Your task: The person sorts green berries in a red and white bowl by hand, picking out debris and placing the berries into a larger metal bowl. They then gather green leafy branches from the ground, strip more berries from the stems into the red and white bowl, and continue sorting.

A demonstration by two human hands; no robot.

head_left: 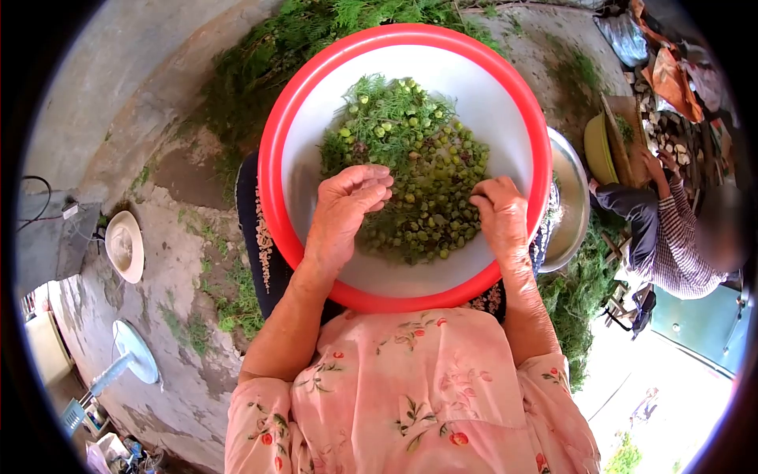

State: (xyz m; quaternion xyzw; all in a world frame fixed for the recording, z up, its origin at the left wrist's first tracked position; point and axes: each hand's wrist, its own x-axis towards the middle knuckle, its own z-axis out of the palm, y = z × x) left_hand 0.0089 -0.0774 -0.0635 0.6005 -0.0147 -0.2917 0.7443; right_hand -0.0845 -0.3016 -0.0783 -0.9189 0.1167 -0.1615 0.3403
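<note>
A red-rimmed basin (pixel 275 166) with a white inside rests on my lap. In it lie green feathery sprigs (pixel 387 118) at the upper left and a heap of small green seed cones (pixel 430 213) in the middle and right. My left hand (pixel 347 207) is over the basin's left side, beside the heap, its fingers curled toward the thumb; what they hold, if anything, is too small to name. On the right, my right hand (pixel 501 215) is at the heap's edge with fingers bent and pressed together, their tips partly hidden.
A metal bowl (pixel 575 205) stands right of the basin. Cut green branches (pixel 253 71) lie behind it and at the right. Another person (pixel 671 237) sits at the far right beside a yellow-green tub (pixel 600 150). At the left are a hat (pixel 124 246) and a fan (pixel 136 352).
</note>
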